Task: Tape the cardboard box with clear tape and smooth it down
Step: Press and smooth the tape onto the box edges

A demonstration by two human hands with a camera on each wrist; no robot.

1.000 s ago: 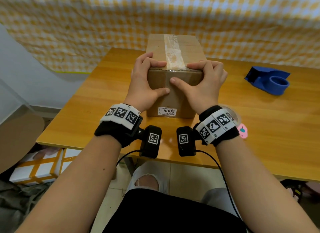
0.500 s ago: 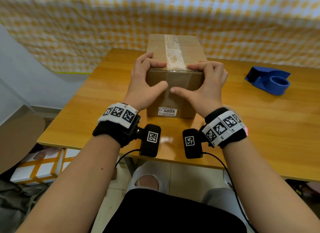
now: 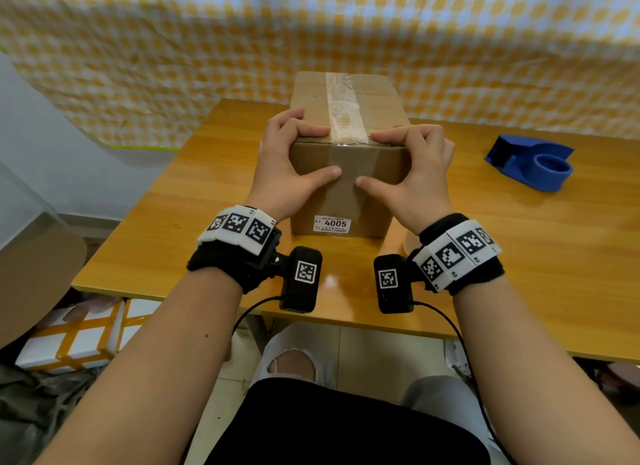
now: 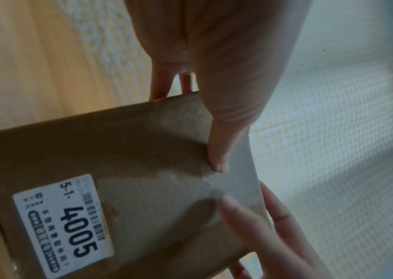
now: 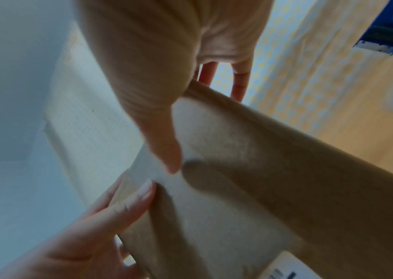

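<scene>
A brown cardboard box (image 3: 346,194) stands on the wooden table, with a white label "4005" (image 3: 330,224) low on its near face. Clear tape (image 3: 341,108) runs along the middle of its top and over the near edge. My left hand (image 3: 327,151) and right hand (image 3: 369,160) grip the near top edge on either side of the tape, fingers curled over the top. Both thumbs press the near face, tips almost meeting. In the left wrist view the left thumb (image 4: 218,151) lies on the tape's end (image 4: 229,181). The right thumb (image 5: 164,151) presses the same strip.
A blue tape dispenser (image 3: 530,161) sits on the table (image 3: 536,264) to the right of the box. A clear roll (image 3: 410,243) shows partly behind my right wrist. Yellow checked cloth (image 3: 173,49) hangs behind the table. Boxes (image 3: 76,333) lie on the floor at left.
My thumbs have slid a little over the near face, the left one up and the right one down and outward. The box has stayed in place.
</scene>
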